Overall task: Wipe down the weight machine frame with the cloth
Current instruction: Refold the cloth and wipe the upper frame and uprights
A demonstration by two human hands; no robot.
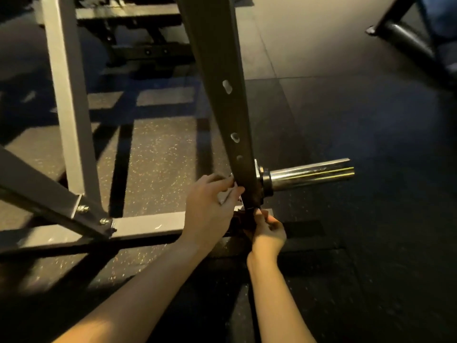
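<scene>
Dark speckled rubber floor (346, 120), dim light, long shadows. A dark slanted frame arm (222, 107) with a row of holes runs down the middle of the view. A chrome weight peg (309, 173) juts from its lower end toward the right. To the left stand a grey upright (66, 95) and a diagonal brace (37, 189), bolted to a grey base bar (148, 225) lying on the floor. More dark framework (148, 45) crowds in behind. The cloth (238, 220) is bunched at the foot of the arm, just above the base bar, dark and hard to make out. The left hand (207, 211) curls its fingers against the arm's left edge, clamping cloth there. The right hand (268, 233), lower and beneath the peg, pinches the cloth's hanging end. A black padded roller (408, 40) sits in the far right corner.
</scene>
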